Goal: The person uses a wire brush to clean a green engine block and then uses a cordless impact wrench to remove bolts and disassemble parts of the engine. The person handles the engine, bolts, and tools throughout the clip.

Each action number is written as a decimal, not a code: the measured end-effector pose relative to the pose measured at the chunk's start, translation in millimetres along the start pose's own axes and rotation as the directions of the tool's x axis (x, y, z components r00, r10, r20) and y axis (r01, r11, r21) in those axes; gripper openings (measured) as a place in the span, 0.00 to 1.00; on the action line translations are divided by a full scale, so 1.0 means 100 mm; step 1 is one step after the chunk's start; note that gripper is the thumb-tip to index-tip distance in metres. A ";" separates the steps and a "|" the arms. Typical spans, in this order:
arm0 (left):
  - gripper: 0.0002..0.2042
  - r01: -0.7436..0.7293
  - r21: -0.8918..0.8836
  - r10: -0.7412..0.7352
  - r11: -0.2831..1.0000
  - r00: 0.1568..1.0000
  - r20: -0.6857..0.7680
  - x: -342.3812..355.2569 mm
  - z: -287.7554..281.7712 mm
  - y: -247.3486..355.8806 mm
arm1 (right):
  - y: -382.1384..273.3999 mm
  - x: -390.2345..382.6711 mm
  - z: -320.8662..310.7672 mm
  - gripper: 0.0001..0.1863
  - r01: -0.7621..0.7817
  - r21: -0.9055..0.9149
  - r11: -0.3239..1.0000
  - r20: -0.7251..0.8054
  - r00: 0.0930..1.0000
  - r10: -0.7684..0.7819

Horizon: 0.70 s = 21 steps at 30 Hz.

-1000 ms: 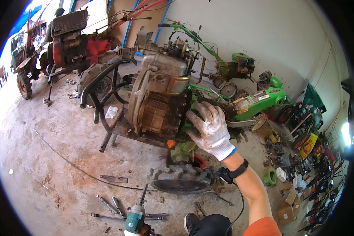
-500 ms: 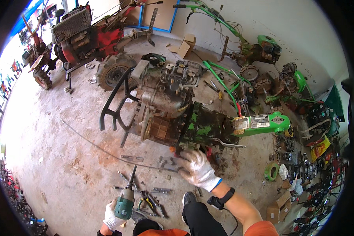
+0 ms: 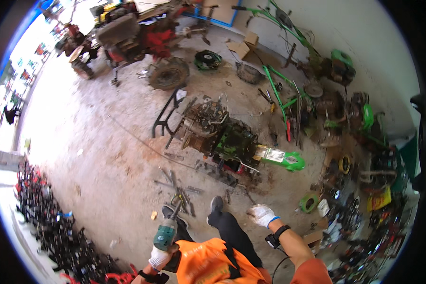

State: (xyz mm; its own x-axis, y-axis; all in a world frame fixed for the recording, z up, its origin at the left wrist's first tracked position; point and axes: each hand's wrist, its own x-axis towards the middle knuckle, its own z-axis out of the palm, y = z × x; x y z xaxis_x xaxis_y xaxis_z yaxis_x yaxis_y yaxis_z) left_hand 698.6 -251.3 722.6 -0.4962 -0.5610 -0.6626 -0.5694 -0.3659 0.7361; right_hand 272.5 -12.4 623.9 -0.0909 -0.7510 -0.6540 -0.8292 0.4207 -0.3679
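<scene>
1. Power drill, green-bodied, sits low near the bottom edge of the head view, gripped in the gloved left hand with its nose pointing up and away toward the floor ahead.
2. Left hand's grip: fingers wrapped tight around the drill's handle, a full closed hold.
3. Right hand, white glove and dark wrist strap, hangs out to the side with nothing in it; fingers look loosely curled, not gripping anything.
4. Standing tall here, both feet on the concrete floor, dark shoes just ahead of an orange top.
5. Straight ahead, well apart from both hands, sits the stripped engine block on its black frame, with a green cover lying at its right side.
6. Between the feet and the engine, loose hand tools lie scattered on the floor, nearest the drill.
7. My read: this is a between-steps moment, drill carried at the ready and away from the engine, nothing being driven or loosened right now.
8. Next move, as I judge it, calls for stepping or bending back down to the engine and lining the drill's nose squarely on a fastener, with the free right hand steadying the work.
9. Watch the footing: those loose tools lie right in the path.
</scene>
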 end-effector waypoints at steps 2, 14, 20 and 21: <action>0.20 0.164 -0.069 -0.165 0.984 0.986 -0.003 -0.92 -0.01 0.37 | 0.08 -0.55 -0.42 0.20 0.013 -0.011 1.000 0.042 0.999 -0.013; 0.23 -0.303 -0.368 0.176 0.879 0.924 -0.340 -1.01 1.35 0.60 | 0.28 -0.86 -1.24 0.20 0.068 0.224 0.972 -0.466 0.884 0.045; 0.18 -0.259 -0.345 0.153 0.902 0.940 -0.306 -1.25 1.72 0.26 | 1.39 -2.31 0.24 0.21 -0.401 0.367 0.839 -0.255 0.824 0.505; 0.15 -0.242 -0.361 0.127 0.901 0.941 -0.313 -1.25 1.79 0.16 | 1.58 -2.54 0.58 0.22 -0.534 0.511 0.673 -0.122 0.731 0.672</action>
State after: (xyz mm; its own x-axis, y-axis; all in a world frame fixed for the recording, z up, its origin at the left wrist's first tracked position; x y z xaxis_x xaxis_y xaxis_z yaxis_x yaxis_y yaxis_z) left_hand 633.7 -53.9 792.0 -0.3346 -0.8068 -0.4869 -0.1566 -0.4619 0.8730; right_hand 196.7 274.4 693.5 -0.6904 -0.3282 -0.6447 -0.2280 0.9445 -0.2366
